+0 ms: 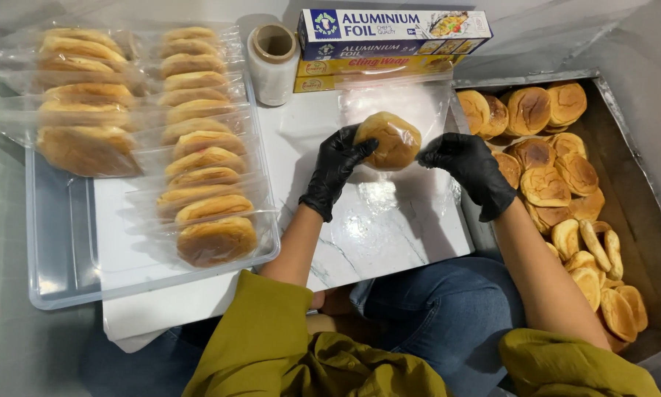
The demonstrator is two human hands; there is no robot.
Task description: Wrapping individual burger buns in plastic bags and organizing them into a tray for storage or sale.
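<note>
You are holding a wrapped bun (388, 140) at upper centre of the frame, above the marble bench (389, 220). Your left hand (335, 167) is gripping its left edge and your right hand (468, 165) is pinching the cling film on its right, so the bun is lying directly between your fingers.

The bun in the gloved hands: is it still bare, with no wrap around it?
No, the bun held between the left hand and right hand is already covered in clear plastic film.

A white marble-patterned slab (389, 228) fills the centre (glossy, catching overhead light); grey floor (7, 345) shows at 8 o'clock.
</note>
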